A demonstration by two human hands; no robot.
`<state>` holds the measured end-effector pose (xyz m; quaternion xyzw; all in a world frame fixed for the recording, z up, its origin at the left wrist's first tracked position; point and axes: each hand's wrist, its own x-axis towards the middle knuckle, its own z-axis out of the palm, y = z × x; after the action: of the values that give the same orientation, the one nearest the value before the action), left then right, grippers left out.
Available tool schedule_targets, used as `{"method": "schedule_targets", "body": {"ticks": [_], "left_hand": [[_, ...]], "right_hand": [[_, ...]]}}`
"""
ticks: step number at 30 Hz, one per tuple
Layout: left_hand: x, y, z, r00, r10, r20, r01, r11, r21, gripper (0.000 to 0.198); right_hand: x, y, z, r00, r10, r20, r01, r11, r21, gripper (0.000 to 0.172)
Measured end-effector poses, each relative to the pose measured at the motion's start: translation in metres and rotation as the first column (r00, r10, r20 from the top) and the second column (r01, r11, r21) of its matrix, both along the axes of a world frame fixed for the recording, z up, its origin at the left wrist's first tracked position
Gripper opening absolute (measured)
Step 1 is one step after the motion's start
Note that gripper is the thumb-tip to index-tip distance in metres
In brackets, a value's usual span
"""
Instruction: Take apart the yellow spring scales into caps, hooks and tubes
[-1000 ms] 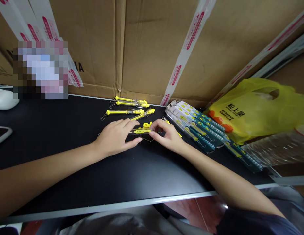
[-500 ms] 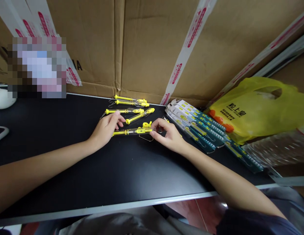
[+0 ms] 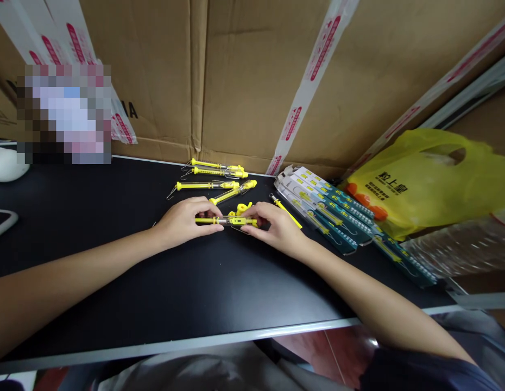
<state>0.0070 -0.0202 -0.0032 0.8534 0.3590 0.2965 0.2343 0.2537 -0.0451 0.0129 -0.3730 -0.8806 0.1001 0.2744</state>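
Note:
A yellow and clear tubular spring scale [image 3: 226, 220] lies level between my hands, just above or on the black table. My left hand [image 3: 189, 218] is closed around its left part, thumb in front and fingers behind. My right hand [image 3: 272, 224] pinches its right end. Right behind it sit small loose yellow parts [image 3: 243, 208], partly covered by my right fingers. Several more spring scales [image 3: 206, 185] with wire hooks lie farther back. A thin yellow rod with a spring [image 3: 285, 210] rests to the right of my right hand.
Stacked spring-scale boxes [image 3: 326, 203] lie at the right, beside a yellow plastic bag [image 3: 423, 179] and clear plastic packaging [image 3: 464, 247]. Large cardboard boxes [image 3: 244, 81] stand along the back. A white mouse [image 3: 8, 164] and a phone [image 3: 2, 224] are at the left edge.
My left hand has come down and to the right and closed on the spring scale. My right hand has shifted slightly, uncovering the thin yellow rod beside it.

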Motion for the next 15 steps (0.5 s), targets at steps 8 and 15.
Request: {"method": "schedule_targets", "body": {"ticks": [8, 15], "left_hand": [[-0.003, 0.008, -0.002, 0.999, -0.039, 0.018, 0.039, 0.999, -0.023, 0.024], [-0.005, 0.011, -0.001, 0.998, -0.043, 0.035, 0.044, 0.999, -0.02, 0.024]], "right_hand": [[0.002, 0.0, -0.007, 0.986, -0.017, -0.167, -0.006, 0.991, -0.137, 0.029], [0.004, 0.001, 0.002, 0.99, 0.014, -0.141, -0.025, 0.997, -0.079, 0.015]]}}
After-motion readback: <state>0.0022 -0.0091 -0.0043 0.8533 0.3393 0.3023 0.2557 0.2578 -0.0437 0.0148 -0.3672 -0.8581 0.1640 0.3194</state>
